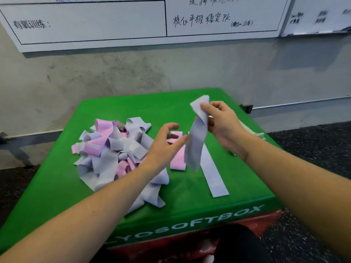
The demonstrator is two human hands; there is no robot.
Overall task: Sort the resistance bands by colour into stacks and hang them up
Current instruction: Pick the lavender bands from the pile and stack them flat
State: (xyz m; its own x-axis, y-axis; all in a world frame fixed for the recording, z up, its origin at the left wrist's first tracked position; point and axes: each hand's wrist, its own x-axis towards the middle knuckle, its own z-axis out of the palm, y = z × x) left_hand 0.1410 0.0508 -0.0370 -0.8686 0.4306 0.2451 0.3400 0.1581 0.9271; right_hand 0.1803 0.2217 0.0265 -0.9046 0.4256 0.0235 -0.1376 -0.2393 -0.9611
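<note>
Two hands: right (220, 120) pinches lilac band (196, 141); left (167, 143) spread; box (57, 186) reads "YOSOFTBOX".

So we've got the soft plyo box (62, 186) right in front of us, pushed up near the wall (114, 76), with a whiteboard (91, 21) hanging on it above. The tangled band pile (115, 154) sits on the box's left half. Right of the pile, two bands lie flat side by side: one (177, 158) nearer the pile, another (213, 177) right of it. Our right hand (222, 122) holds a band (196, 141) up over those, left hand (163, 143) just beside it. More bands (254, 131) lie at the far right edge.
</note>
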